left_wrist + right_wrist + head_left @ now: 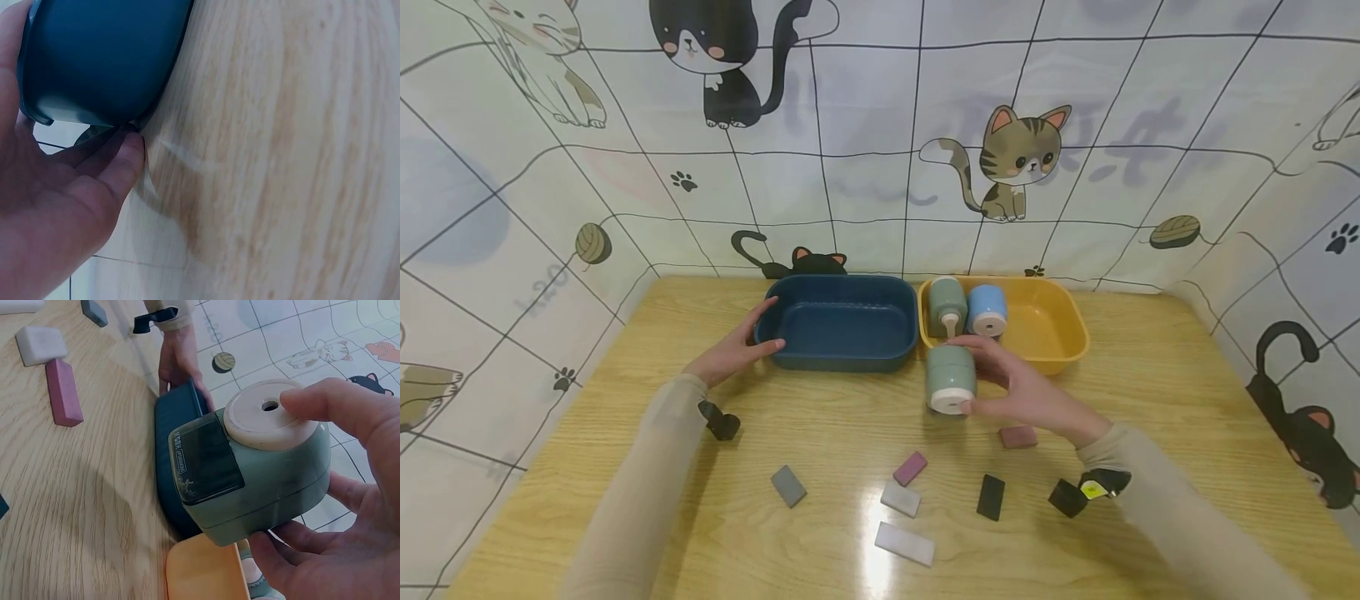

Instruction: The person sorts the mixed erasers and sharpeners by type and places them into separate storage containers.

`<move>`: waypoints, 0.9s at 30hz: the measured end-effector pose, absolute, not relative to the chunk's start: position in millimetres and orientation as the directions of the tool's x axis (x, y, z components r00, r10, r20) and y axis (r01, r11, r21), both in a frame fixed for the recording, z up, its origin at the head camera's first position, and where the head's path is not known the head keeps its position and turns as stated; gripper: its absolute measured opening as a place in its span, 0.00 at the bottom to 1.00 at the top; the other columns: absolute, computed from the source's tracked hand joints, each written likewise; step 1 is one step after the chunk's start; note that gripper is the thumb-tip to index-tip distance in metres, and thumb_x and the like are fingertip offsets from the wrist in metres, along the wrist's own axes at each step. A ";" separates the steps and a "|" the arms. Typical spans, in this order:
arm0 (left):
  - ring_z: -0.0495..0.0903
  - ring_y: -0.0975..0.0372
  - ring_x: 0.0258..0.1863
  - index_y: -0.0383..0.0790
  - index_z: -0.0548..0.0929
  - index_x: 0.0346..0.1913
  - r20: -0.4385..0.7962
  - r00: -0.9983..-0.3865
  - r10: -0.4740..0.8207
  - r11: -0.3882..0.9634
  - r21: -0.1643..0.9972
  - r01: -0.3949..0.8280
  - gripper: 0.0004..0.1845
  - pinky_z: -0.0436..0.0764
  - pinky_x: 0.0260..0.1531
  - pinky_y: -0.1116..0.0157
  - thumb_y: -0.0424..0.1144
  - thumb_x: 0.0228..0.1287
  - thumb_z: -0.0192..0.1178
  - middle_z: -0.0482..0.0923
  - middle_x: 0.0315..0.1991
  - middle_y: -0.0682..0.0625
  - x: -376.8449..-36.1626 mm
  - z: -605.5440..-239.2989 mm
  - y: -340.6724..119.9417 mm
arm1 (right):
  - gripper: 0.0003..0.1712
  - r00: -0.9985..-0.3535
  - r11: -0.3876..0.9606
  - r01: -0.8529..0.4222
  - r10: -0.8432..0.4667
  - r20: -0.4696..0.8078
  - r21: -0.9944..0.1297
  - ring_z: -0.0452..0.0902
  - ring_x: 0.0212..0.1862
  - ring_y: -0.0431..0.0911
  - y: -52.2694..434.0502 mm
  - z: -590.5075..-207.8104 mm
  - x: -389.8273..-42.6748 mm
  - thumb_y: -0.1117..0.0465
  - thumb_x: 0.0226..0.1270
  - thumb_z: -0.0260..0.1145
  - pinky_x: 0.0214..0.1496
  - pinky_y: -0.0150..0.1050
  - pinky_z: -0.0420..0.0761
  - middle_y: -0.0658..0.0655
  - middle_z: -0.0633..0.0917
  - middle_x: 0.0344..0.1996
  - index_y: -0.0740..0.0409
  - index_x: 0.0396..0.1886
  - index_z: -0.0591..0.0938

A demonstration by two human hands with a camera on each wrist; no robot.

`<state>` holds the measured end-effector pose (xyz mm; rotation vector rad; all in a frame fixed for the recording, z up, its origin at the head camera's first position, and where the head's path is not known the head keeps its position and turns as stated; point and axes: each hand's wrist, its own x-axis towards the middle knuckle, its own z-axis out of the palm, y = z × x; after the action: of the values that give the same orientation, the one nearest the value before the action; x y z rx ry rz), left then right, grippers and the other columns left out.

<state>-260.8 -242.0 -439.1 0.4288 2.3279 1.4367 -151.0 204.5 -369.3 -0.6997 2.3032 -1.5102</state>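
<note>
Plainly, the right hand (1025, 392) has the green sharpener (950, 375) between its thumb, pressed on the pale round face (247, 428) beside the hole, and the fingers on the opposite side, clear of the tabletop (842, 425). It looks like a stiff, hard plastic shell, probably light, with a glossy skin that may slip; the dark window (209, 462) seems the part likeliest to crack or come loose, so the pale face and the end opposite make the better hold.

Just beyond this hand is the yellow bin (1052, 325), holding a green container (947, 300) and a blue container (987, 304). Just on the near side lies a pink block (1018, 437); farther toward the person is a black block (991, 497).

Well to its left, the left hand (733, 350) grips the end of the dark blue bin (842, 364), thumb and fingers spread around the corner. Nearer the person than that hand lies a gray block (788, 486).
</note>
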 end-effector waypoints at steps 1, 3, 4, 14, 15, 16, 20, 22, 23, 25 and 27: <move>0.30 0.51 0.74 0.66 0.42 0.77 -0.151 -0.885 0.440 0.434 0.899 0.062 0.42 0.44 0.65 0.39 0.46 0.71 0.57 0.29 0.77 0.53 -260.8 -439.2 -242.2 | 0.43 -0.841 0.333 -0.228 -0.541 0.012 -0.915 0.62 0.67 0.58 206.0 -369.1 -150.9 0.61 0.58 0.74 0.66 0.58 0.60 0.57 0.66 0.66 0.41 0.70 0.63; 0.30 0.51 0.74 0.66 0.42 0.77 -0.150 -0.885 0.441 0.435 0.898 0.064 0.42 0.44 0.65 0.39 0.46 0.71 0.57 0.29 0.77 0.53 -260.8 -439.5 -242.3 | 0.43 -0.848 0.343 -0.223 -0.530 0.008 -0.912 0.63 0.66 0.58 209.2 -369.1 -150.8 0.61 0.57 0.74 0.66 0.57 0.61 0.57 0.66 0.66 0.41 0.70 0.63; 0.30 0.51 0.74 0.66 0.42 0.77 -0.149 -0.885 0.441 0.435 0.898 0.065 0.42 0.44 0.65 0.39 0.46 0.71 0.57 0.29 0.77 0.53 -260.7 -439.5 -242.3 | 0.43 -0.850 0.344 -0.224 -0.527 0.010 -0.912 0.63 0.66 0.58 210.8 -369.2 -150.8 0.61 0.57 0.74 0.66 0.57 0.61 0.57 0.67 0.65 0.42 0.70 0.63; 0.31 0.49 0.74 0.65 0.41 0.77 -0.150 -0.887 0.437 0.444 0.893 0.068 0.42 0.44 0.66 0.39 0.46 0.71 0.57 0.29 0.77 0.51 -259.5 -438.0 -242.3 | 0.43 -0.874 0.369 -0.243 -0.485 0.038 -0.897 0.68 0.60 0.56 224.6 -368.4 -154.0 0.63 0.58 0.74 0.64 0.56 0.64 0.62 0.72 0.59 0.50 0.70 0.63; 0.31 0.49 0.74 0.65 0.41 0.77 -0.150 -0.887 0.436 0.445 0.893 0.067 0.42 0.44 0.66 0.39 0.46 0.71 0.57 0.29 0.77 0.51 -259.6 -438.1 -242.3 | 0.43 -0.876 0.370 -0.244 -0.482 0.039 -0.896 0.68 0.60 0.56 226.0 -367.8 -154.3 0.64 0.58 0.74 0.64 0.55 0.64 0.62 0.72 0.59 0.50 0.71 0.63; 0.31 0.49 0.74 0.65 0.41 0.77 -0.151 -0.887 0.436 0.445 0.893 0.067 0.42 0.44 0.66 0.39 0.47 0.71 0.57 0.29 0.77 0.51 -259.7 -438.2 -242.3 | 0.43 -0.877 0.368 -0.242 -0.478 0.040 -0.898 0.68 0.60 0.55 227.5 -367.3 -154.6 0.64 0.58 0.74 0.64 0.53 0.65 0.62 0.72 0.59 0.51 0.71 0.62; 0.30 0.50 0.74 0.65 0.41 0.77 -0.154 -0.887 0.436 0.446 0.893 0.064 0.42 0.44 0.66 0.39 0.47 0.71 0.57 0.29 0.77 0.51 -259.7 -438.3 -242.2 | 0.44 -0.880 0.372 -0.244 -0.473 0.043 -0.896 0.67 0.62 0.56 234.0 -367.0 -155.9 0.64 0.58 0.73 0.64 0.53 0.64 0.60 0.71 0.61 0.51 0.72 0.61; 0.30 0.49 0.74 0.65 0.41 0.77 -0.157 -0.887 0.435 0.446 0.893 0.060 0.42 0.44 0.66 0.39 0.47 0.71 0.57 0.28 0.77 0.50 -259.6 -438.1 -242.2 | 0.44 -0.882 0.377 -0.240 -0.470 0.039 -0.895 0.66 0.63 0.58 237.2 -366.9 -156.0 0.63 0.59 0.73 0.64 0.56 0.63 0.60 0.69 0.62 0.51 0.72 0.61; 0.31 0.49 0.74 0.65 0.41 0.77 -0.158 -0.887 0.434 0.446 0.893 0.059 0.42 0.44 0.66 0.40 0.47 0.71 0.57 0.28 0.77 0.50 -259.7 -438.2 -242.1 | 0.44 -0.882 0.381 -0.241 -0.470 0.037 -0.893 0.65 0.63 0.59 238.7 -366.9 -156.2 0.63 0.59 0.73 0.64 0.58 0.62 0.60 0.68 0.63 0.51 0.72 0.61; 0.31 0.49 0.74 0.65 0.41 0.77 -0.160 -0.887 0.434 0.445 0.894 0.057 0.42 0.45 0.66 0.40 0.47 0.71 0.57 0.28 0.77 0.50 -259.8 -438.0 -242.0 | 0.45 -0.885 0.391 -0.230 -0.464 0.025 -0.891 0.64 0.64 0.61 241.7 -366.3 -156.2 0.63 0.60 0.73 0.64 0.60 0.61 0.60 0.66 0.64 0.48 0.73 0.60; 0.31 0.49 0.74 0.65 0.41 0.77 -0.161 -0.887 0.434 0.445 0.894 0.056 0.42 0.45 0.66 0.40 0.47 0.71 0.57 0.28 0.77 0.50 -259.8 -437.7 -241.9 | 0.45 -0.889 0.394 -0.219 -0.457 0.017 -0.893 0.63 0.64 0.62 244.1 -364.9 -156.1 0.63 0.60 0.72 0.65 0.61 0.61 0.60 0.66 0.64 0.49 0.73 0.60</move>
<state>-259.8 -241.9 -437.7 0.4156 2.3346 1.4231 -156.1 244.1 -364.9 -0.5993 2.4206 -1.4961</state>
